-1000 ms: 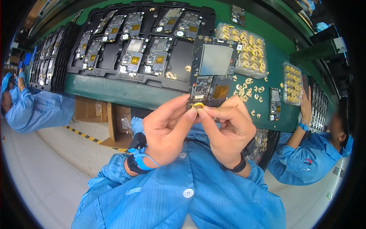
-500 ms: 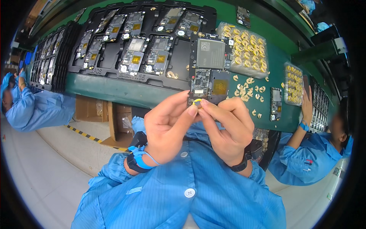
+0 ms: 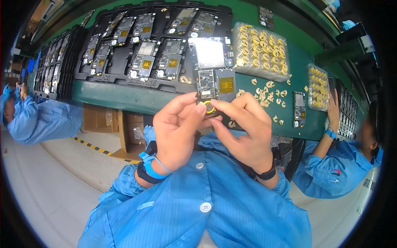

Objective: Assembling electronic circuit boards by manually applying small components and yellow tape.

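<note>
A circuit board [image 3: 205,82] with a silver shield plate and a brown-gold patch is held upright over the table's front edge. My left hand [image 3: 175,124] grips its lower end, thumb in front and the other fingers behind. At that end sits a round coin cell with a yellow rim [image 3: 210,107], and my left thumb touches its left side. From the right, the index fingertip of my right hand [image 3: 246,124] presses on the cell's rim; the right thumb lies lower, near the board's bottom edge. Whether that thumb touches the board is hard to see.
Behind the board lies a black tray [image 3: 136,80] of circuit boards. A clear blister tray [image 3: 264,75] holds yellow-rimmed cells, with loose pale C-shaped pieces [image 3: 269,95] before it. Stacked trays [image 3: 58,62] stand left. A co-worker's hand [image 3: 333,109] is at the right.
The board has shifted left and slightly down with my left hand. The cell now faces up with its full ring visible, and my right thumb has moved away from the index fingertip.
</note>
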`<state>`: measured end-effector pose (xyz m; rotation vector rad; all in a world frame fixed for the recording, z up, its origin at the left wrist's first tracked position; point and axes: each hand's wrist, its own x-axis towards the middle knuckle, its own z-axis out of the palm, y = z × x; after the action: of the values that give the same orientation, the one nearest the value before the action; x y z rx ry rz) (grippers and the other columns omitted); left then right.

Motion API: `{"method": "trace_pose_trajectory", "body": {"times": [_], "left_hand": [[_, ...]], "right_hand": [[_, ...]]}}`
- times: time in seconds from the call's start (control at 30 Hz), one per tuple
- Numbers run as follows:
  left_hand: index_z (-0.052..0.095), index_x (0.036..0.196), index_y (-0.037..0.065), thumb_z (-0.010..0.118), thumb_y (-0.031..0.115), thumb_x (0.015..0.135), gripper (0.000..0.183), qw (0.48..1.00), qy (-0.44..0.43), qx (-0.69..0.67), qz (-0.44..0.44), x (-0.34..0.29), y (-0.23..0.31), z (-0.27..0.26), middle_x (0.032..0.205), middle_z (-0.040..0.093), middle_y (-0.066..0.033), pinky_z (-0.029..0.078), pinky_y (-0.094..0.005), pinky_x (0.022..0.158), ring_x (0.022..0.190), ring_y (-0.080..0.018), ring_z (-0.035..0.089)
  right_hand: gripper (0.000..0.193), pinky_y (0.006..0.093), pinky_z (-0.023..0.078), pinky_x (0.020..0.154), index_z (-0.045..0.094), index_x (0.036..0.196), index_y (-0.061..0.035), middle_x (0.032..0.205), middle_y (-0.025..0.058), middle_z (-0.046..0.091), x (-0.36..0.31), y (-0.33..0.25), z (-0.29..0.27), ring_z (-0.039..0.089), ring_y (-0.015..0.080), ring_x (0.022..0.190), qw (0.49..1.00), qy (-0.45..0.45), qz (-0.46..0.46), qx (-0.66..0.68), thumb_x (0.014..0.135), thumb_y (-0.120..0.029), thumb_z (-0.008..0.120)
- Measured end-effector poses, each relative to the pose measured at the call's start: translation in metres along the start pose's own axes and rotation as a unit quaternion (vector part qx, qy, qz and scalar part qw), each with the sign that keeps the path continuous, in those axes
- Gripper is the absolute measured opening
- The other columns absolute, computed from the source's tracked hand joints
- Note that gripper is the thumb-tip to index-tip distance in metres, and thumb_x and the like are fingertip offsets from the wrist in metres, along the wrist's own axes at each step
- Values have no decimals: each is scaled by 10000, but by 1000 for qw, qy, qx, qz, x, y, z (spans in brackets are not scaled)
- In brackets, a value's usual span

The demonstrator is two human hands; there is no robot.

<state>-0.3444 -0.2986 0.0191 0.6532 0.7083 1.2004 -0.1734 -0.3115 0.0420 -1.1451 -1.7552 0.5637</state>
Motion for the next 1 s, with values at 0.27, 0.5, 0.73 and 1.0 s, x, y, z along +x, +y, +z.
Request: {"method": "trace_pose_trajectory", "body": {"times": [0.27, 0.5, 0.73, 1.0], "left_hand": [[603, 1351, -74, 609, 20, 1067, 299, 1000, 11, 17, -3, -2, 0, -3, 1232, 745, -195, 655, -368, 938, 1121, -249, 743], [616, 1318, -72, 606, 11, 1067, 265, 1000, 10, -3, 4, -4, -3, -7, 1228, 745, -188, 651, -358, 946, 1112, -221, 741], [612, 1315, -73, 608, 0, 1063, 262, 1000, 18, -4, 3, -2, -1, -2, 1230, 741, -198, 654, -361, 939, 1105, -233, 744], [602, 1320, -80, 614, -20, 1052, 275, 1000, 25, -17, -5, -3, -2, -3, 1227, 739, -201, 648, -375, 951, 1104, -235, 742]], "right_hand": [[410, 326, 465, 602, 754, 1201, -2, 852, 75, 576, -1, 3, 3, 583, 196, 726, 999, 12, -29, -25, 804, 88, 809], [388, 291, 406, 563, 804, 1150, -21, 800, 58, 596, -3, 7, 6, 562, 152, 681, 998, 37, -35, -25, 777, 79, 841], [305, 336, 447, 572, 774, 1122, -2, 793, 75, 582, 1, 4, 6, 579, 209, 675, 999, 24, -26, -19, 827, 73, 807], [307, 340, 461, 584, 772, 1128, -11, 790, 74, 585, 0, 6, 4, 592, 217, 684, 999, 31, -27, -18, 831, 61, 806]]}}
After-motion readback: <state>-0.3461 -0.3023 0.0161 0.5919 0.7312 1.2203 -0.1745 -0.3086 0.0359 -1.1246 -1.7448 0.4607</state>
